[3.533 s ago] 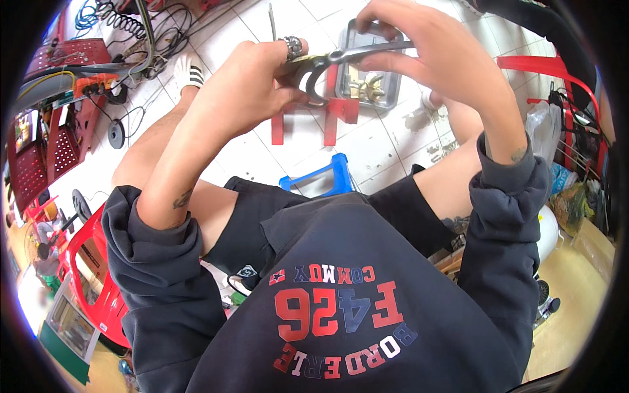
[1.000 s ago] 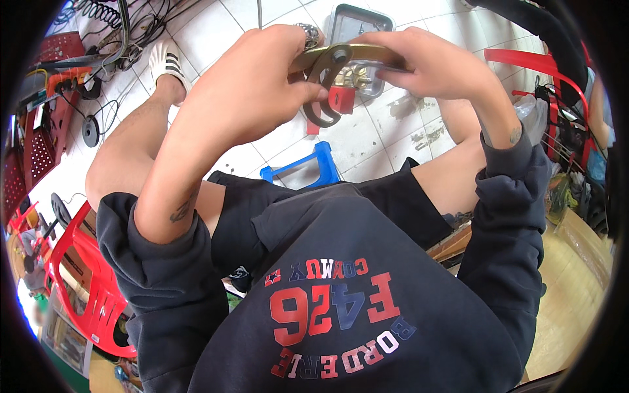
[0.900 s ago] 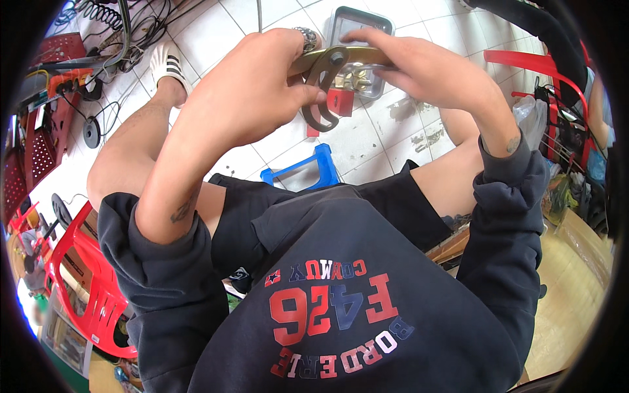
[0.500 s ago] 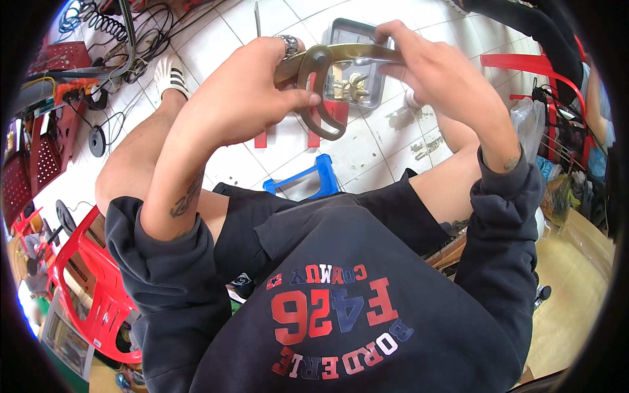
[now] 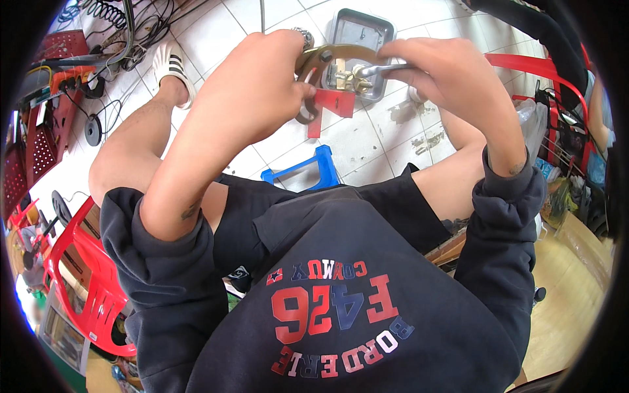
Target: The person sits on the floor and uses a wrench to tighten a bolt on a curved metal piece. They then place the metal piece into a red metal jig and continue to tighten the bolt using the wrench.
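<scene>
My left hand (image 5: 259,88) is closed round one end of a curved, brass-coloured metal bracket (image 5: 350,50) with a slotted arm. Its thumb presses near the slotted part. My right hand (image 5: 452,71) grips a silver wrench-like tool (image 5: 381,68), whose head points left below the bracket; the fingers hide its other end. The bracket's right end meets my right fingertips, and I cannot tell whether they hold it too. Beneath both hands lies a grey metal tray (image 5: 388,29) with several brass-coloured pieces (image 5: 343,77) in it. A red metal piece (image 5: 335,101) stands just nearer than the tray.
On the tiled floor, a blue plastic frame (image 5: 324,167) sits between my legs. Coiled cables (image 5: 160,29) and perforated red panels (image 5: 49,131) are at the left. Red chairs (image 5: 98,288) stand at lower left and right (image 5: 524,63). Another person's dark-clothed leg (image 5: 534,29) shows at upper right.
My left hand has turned and shifted slightly up and right, tilting the bracket so its slotted arm faces more edge-on. The silver tool now shows more clearly in my right hand, which has moved right.
</scene>
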A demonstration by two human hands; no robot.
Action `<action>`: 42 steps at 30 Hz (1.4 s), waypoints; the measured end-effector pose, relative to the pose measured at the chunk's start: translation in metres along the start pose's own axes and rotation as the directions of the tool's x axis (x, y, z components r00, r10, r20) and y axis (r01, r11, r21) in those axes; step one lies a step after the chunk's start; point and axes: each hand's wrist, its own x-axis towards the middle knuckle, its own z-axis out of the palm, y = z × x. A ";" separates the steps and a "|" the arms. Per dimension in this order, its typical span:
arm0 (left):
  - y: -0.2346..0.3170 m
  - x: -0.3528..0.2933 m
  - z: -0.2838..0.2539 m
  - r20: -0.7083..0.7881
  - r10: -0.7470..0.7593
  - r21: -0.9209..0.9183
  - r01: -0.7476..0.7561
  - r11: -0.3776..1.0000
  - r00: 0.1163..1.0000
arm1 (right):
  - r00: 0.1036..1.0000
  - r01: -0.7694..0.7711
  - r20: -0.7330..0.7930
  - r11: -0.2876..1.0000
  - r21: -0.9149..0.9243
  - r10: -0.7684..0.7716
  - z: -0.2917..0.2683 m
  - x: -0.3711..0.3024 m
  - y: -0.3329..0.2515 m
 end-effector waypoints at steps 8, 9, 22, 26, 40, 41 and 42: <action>0.010 0.003 0.014 0.018 -0.021 -0.001 0.021 1.000 1.000 | 0.989 -0.065 0.122 0.991 -0.114 0.079 0.012 0.013 -0.007; 0.011 0.003 0.017 0.009 -0.030 0.006 0.030 1.000 1.000 | 0.989 -0.057 0.129 0.992 -0.109 0.071 0.011 0.015 -0.008; 0.015 0.008 0.018 -0.067 -0.029 0.166 0.040 0.985 0.997 | 0.991 -0.069 0.102 0.975 -0.209 0.092 0.018 0.021 -0.013; 0.010 0.010 0.024 -0.090 0.010 0.167 0.005 0.986 0.996 | 0.992 -0.055 0.097 0.973 -0.223 0.079 0.016 0.020 -0.013; 0.012 0.009 0.022 -0.210 0.074 0.239 -0.022 0.971 0.975 | 0.983 -0.176 0.033 0.973 -0.152 0.183 0.018 0.019 -0.015; 0.014 0.007 0.020 -0.199 0.065 0.261 -0.011 0.965 0.978 | 0.976 -0.206 0.039 0.968 -0.146 0.214 0.018 0.018 -0.015; 0.014 0.006 0.019 -0.209 0.066 0.260 -0.010 0.966 0.976 | 0.969 -0.235 0.046 0.962 -0.141 0.244 0.019 0.017 -0.015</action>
